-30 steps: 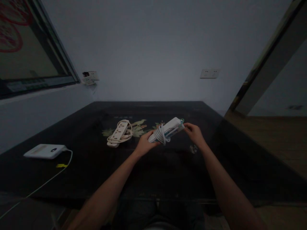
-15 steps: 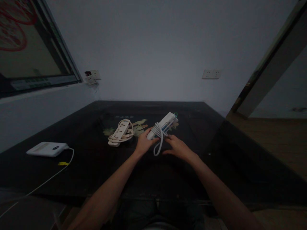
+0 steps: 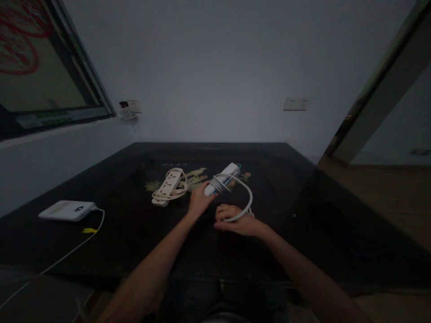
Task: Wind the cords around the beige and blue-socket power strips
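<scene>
A white power strip (image 3: 230,170) with its cord wound round the middle is tilted up over the dark table. My left hand (image 3: 199,200) grips its near end. Closed round the strip's white cord (image 3: 249,197) is my right hand (image 3: 235,219), a little nearer to me; the cord arcs from the windings out to the right and back into its fingers. Left of my left hand lies a second, cream power strip (image 3: 170,183), its cord looped about it.
A white power bank (image 3: 69,211) with a white cable (image 3: 63,255) lies at the table's left, beside a yellow scrap (image 3: 89,230). Wall sockets (image 3: 296,104) are on the wall behind the black table (image 3: 323,233). A window (image 3: 50,67) is at left.
My right hand has closed on the cord and drawn it toward me, making a wide loop on the right. The white power strip has shifted slightly down and left.
</scene>
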